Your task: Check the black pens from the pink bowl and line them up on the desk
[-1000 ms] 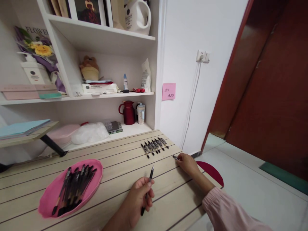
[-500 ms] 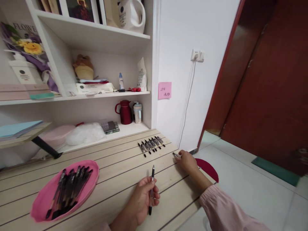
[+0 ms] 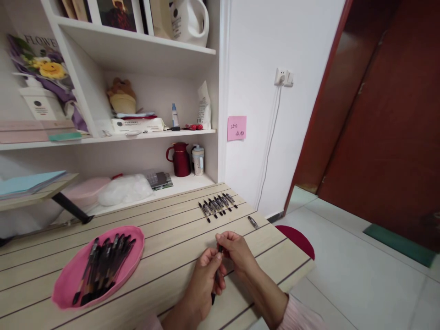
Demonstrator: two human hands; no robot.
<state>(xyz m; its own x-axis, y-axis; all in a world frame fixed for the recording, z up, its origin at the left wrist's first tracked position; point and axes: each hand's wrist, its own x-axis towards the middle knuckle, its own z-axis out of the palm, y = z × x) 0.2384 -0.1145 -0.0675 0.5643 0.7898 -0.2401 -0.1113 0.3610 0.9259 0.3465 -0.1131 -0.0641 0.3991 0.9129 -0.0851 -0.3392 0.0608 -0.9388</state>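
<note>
My left hand (image 3: 205, 280) is closed around a black pen (image 3: 213, 299), whose dark lower end shows below the fingers. My right hand (image 3: 237, 250) pinches the pen's upper end, so its tip is hidden. On the striped wooden table, to the right of my hands, lies a pen cap (image 3: 253, 222) with a clear and dark body. Farther back, several short pens or pen parts (image 3: 217, 206) lie side by side in a slanted row. A pink oval tray (image 3: 62, 289) on the left holds a pile of black pens (image 3: 103, 266).
White shelves (image 3: 137, 34) rise behind the table, with a dark red jug (image 3: 181, 159) and a light cup (image 3: 198, 160) low down. A pink note (image 3: 237, 128) sticks to the wall. Beyond the table's right edge is a red round seat (image 3: 297, 240).
My right hand has let go of the cap on the table and moved left to the pen's upper end. The left hand keeps its hold on the pen.
</note>
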